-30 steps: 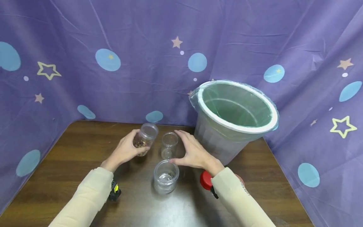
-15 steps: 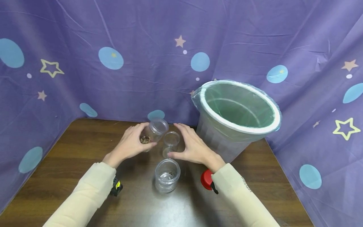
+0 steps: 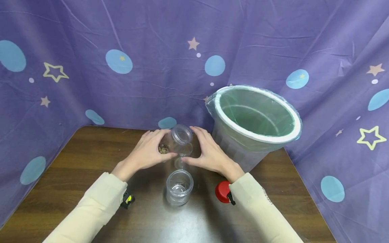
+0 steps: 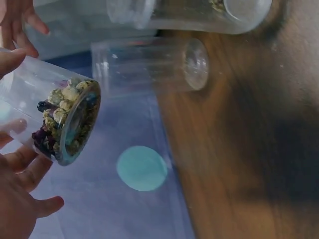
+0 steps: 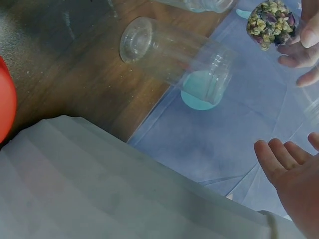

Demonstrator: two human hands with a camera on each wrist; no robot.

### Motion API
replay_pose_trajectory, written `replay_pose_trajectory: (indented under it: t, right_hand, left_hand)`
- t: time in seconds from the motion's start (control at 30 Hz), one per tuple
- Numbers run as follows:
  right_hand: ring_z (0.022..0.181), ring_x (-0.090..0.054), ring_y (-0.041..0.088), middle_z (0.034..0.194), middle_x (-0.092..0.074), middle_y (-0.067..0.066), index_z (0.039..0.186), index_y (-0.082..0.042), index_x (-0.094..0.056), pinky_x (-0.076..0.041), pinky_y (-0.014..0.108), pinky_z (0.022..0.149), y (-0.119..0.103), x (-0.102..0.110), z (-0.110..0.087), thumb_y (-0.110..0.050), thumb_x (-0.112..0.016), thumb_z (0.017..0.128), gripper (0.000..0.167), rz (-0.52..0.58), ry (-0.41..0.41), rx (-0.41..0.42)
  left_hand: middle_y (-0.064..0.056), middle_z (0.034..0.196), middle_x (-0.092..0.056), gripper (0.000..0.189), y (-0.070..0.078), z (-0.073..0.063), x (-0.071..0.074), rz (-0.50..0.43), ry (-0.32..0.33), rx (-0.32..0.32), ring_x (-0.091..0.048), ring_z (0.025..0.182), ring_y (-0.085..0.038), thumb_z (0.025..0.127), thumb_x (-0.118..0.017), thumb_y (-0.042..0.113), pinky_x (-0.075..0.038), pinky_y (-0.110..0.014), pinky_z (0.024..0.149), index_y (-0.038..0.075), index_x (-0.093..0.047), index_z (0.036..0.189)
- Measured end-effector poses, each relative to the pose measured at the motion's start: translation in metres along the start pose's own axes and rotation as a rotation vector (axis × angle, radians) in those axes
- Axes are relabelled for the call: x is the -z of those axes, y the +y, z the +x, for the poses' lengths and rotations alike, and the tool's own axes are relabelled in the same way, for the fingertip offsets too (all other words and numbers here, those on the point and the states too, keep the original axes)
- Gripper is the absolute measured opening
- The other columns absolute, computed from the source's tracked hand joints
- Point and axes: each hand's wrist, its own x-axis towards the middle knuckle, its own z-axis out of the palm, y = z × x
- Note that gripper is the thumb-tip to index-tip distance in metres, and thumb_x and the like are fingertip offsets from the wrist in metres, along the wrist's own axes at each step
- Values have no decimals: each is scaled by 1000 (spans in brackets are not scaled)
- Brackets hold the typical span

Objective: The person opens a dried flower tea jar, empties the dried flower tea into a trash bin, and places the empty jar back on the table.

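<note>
My left hand (image 3: 147, 150) grips a clear plastic jar (image 3: 179, 136) around its body, off the table and tilted with its mouth to the right. Dried flower buds (image 4: 62, 109), pale yellow and dark purple, are gathered near its base. Below it stands a second clear jar (image 4: 149, 64), upright, partly covered by the held jar in the head view. My right hand (image 3: 209, 153) is spread beside the tilted jar's mouth, fingers and thumb apart, holding nothing. A third clear jar (image 3: 179, 189), with a few bits at its bottom, stands nearer the front.
A large pale bin (image 3: 255, 136) with a clear liner bag over its rim stands at the back right. A red lid (image 3: 222, 191) lies by my right sleeve. Behind the wooden table (image 3: 70, 189) hangs a purple curtain (image 3: 146, 67).
My left hand has raised the jar of dried flowers, moved it right and tipped it further over the standing jar. My right hand has shifted slightly up, staying spread.
</note>
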Motion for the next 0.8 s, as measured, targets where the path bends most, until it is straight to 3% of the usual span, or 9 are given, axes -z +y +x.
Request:
replay_pose_trajectory:
  t: [0.27, 0.47, 0.53, 0.6, 0.7, 0.8]
  right_hand:
    - [140, -39, 20, 153, -39, 5, 153, -15, -28, -37, 44, 116, -6, 9, -1, -50, -78, 76, 99, 21, 32, 18]
    - [131, -49, 18, 146, -48, 3, 152, -20, -31, -46, 43, 108, -12, 14, -3, -54, -74, 78, 93, -17, 38, 8]
    - [129, -52, 19, 143, -51, 2, 150, -20, -36, -47, 45, 105, -13, 15, -3, -56, -69, 83, 83, -45, 49, -16]
    - [128, -55, 21, 140, -56, 2, 146, -19, -43, -49, 47, 102, -15, 16, -3, -57, -61, 88, 72, -79, 67, -41]
    - [125, -59, 21, 135, -61, 1, 139, -19, -51, -50, 47, 99, -17, 16, -3, -56, -50, 95, 57, -112, 94, -80]
    - [114, -65, 22, 127, -66, 1, 134, -19, -55, -53, 46, 93, -17, 15, -3, -56, -47, 96, 53, -116, 111, -107]
  left_hand:
    - [-11, 137, -58, 84, 9, 1, 2, 30, 11, -87, -53, 127, -36, 76, -75, 54, -24, -64, 116, 12, -46, 143]
    - [-8, 118, -62, 80, 18, 1, -4, 50, 57, -176, -60, 113, -30, 74, -75, 54, -30, -62, 115, 19, -48, 141]
    - [-6, 109, -61, 81, 22, -1, -7, 54, 72, -190, -60, 103, -26, 73, -76, 52, -43, -54, 105, 21, -48, 142]
    - [-4, 105, -57, 82, 24, -2, -12, 50, 74, -186, -58, 90, -21, 73, -77, 51, -52, -43, 87, 24, -46, 144]
    - [-1, 101, -52, 84, 27, -5, -18, 37, 81, -163, -50, 75, -15, 73, -77, 50, -45, -30, 60, 29, -43, 146]
    - [0, 101, -50, 84, 30, -8, -22, 21, 108, -164, -48, 66, -13, 74, -76, 51, -42, -26, 56, 31, -41, 147]
